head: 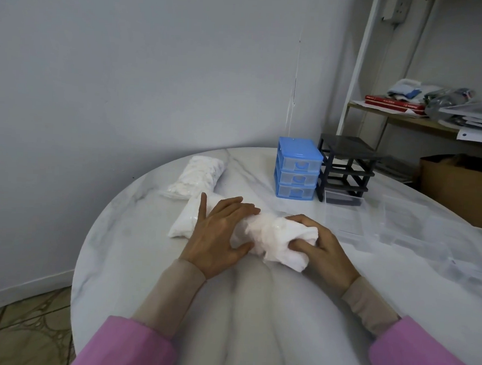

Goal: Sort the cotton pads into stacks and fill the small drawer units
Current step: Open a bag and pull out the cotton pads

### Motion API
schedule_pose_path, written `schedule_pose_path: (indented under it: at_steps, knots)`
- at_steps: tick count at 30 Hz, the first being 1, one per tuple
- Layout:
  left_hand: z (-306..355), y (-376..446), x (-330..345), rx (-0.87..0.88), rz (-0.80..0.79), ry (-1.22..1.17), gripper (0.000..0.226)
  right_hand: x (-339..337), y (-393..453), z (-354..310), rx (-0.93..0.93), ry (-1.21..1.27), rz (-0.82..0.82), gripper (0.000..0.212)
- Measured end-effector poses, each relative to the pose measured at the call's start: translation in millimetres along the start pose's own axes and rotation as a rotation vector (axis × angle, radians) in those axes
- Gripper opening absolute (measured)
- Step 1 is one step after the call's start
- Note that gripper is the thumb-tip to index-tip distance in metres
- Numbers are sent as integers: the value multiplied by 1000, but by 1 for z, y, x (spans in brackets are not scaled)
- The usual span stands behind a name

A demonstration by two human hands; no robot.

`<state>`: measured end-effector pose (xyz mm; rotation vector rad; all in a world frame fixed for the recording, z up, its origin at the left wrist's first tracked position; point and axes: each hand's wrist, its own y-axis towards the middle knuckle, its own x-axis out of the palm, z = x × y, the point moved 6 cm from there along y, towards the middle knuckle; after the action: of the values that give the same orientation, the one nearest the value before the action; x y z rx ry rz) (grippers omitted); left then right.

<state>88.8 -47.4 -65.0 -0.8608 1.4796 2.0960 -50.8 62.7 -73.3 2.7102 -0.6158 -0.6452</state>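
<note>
White cotton-pad bag (273, 238) lies under the flat left hand (217, 231), right hand (325, 251) grasping its end.

Bare bench (135, 260) lies open left of the hands, while two pad bags (195, 177) and both drawer units (297, 168) block beyond them.

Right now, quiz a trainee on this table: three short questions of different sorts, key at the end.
1. True or false: the blue drawer unit has its three drawers pushed in.
2. How many bags of cotton pads show? A two, B three, C five.
3. Fill in: the right hand grips the ____ bag.

Key: 1 true. 2 B: one held, one under the left hand, one far bag. 3 nearest.
</note>
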Motion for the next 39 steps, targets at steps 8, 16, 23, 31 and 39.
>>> schedule_pose_path:
  at_steps: [8,16,23,31,39]
  knots:
    - [-3,-1,-5,-39,46,106,52,-15,4,16,375,375,108,27]
    - [0,-3,-5,-28,53,195,63,-26,-5,18,467,403,-62,29]
    - [4,-3,-6,-64,22,137,63,-23,-6,20,428,189,-159,25]
    - [22,1,-2,-21,0,99,55,-25,-6,21,321,-19,-184,18]
    - [22,2,8,-1,54,273,65,-34,0,13,201,-5,-63,4]
